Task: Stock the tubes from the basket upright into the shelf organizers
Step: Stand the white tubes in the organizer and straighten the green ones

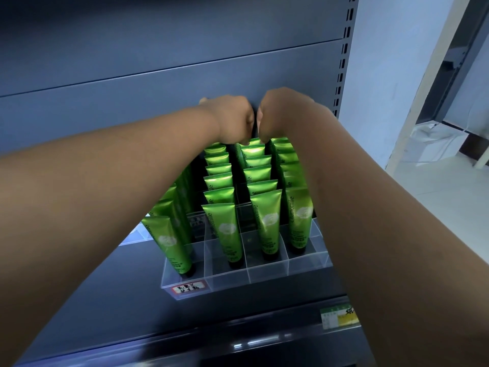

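Dark grey shelving is filling the view, and its shelf (105, 300) is carrying a clear divided organizer (264, 274). Green tubes (267, 223) are standing upright in it, caps down, in four rows running front to back; the left forearm is hiding part of the leftmost row. Both hands are reaching over the rows to the rearmost tubes, close against the back panel (158, 62). The left hand (230, 120) and right hand (280, 115) are sitting just beside each other, knuckles toward the camera. Their fingers are bending downward out of sight, so whether either is pinching a tube cannot be told. A red label (188, 288) is showing on the organizer's front lip, and a yellow-green price tag (338, 316) on the shelf edge. A perforated upright (344, 49) is bounding the unit at right.
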